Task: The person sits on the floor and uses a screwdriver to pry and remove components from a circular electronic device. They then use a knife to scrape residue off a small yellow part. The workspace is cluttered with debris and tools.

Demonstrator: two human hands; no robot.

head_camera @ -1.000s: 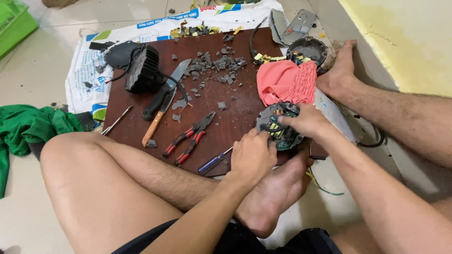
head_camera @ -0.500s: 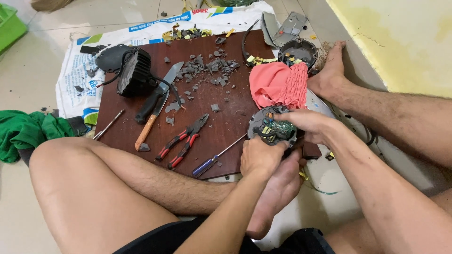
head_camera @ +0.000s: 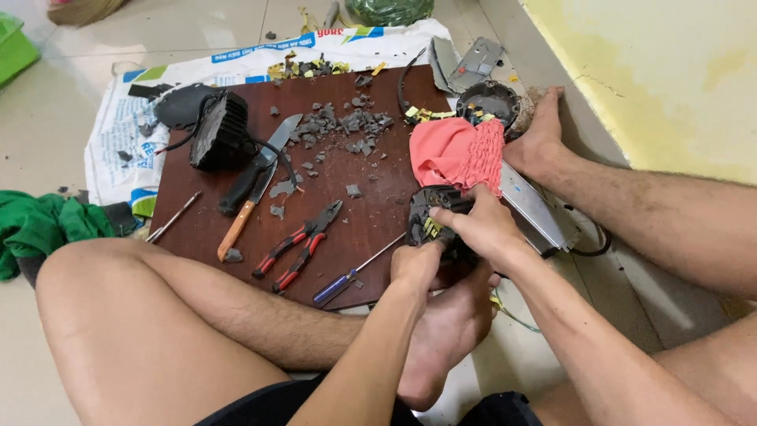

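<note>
Both hands grip a round black part (head_camera: 436, 221) with yellow bits, at the near right corner of the brown board (head_camera: 347, 229). The left hand (head_camera: 416, 267) has its fingers curled shut on the part's lower edge; the right hand (head_camera: 482, 229) closes over its top. Red-handled pliers (head_camera: 300, 246) and a blue screwdriver (head_camera: 355, 271) lie on the board left of the part, a pink cloth (head_camera: 457, 151) just beyond it.
</note>
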